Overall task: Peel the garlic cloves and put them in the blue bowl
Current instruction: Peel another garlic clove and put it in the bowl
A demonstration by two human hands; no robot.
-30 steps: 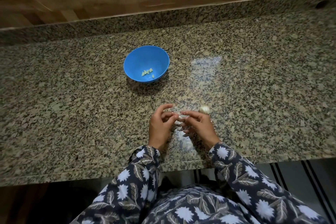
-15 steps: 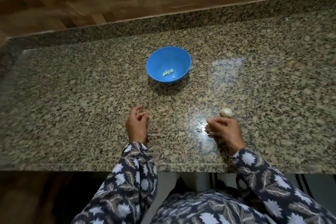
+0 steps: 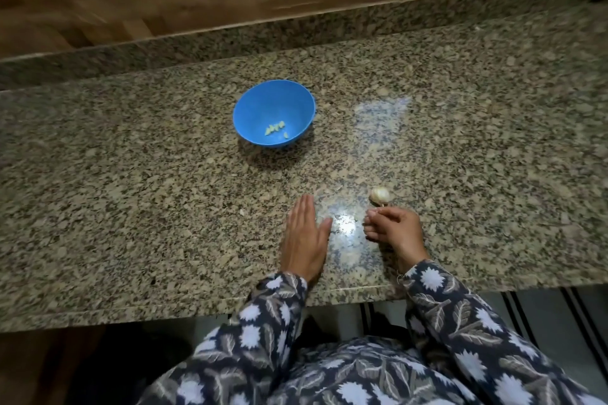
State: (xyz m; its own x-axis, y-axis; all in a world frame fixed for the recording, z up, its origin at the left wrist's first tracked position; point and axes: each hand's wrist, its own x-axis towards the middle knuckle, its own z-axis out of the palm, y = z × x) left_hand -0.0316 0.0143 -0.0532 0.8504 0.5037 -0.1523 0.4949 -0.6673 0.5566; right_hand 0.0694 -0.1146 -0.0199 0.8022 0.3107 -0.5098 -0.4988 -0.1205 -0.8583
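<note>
Dim, soft picture with overhead glare on the granite counter (image 3: 345, 227), edges bowed and perhaps slightly motion-blurred

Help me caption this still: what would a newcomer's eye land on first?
The bright blue bowl stands out mid-counter, a few pale peeled cloves in its bottom. Nearer the person, a garlic bulb lies just beyond the curled right hand, while the left hand lies flat on the speckled granite counter.

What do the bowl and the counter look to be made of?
Bowl: likely plastic, uniform bright blue, smooth with a soft sheen.
Counter: looks like polished granite, speckled tan and black grain, with a bright glossy reflection.
</note>
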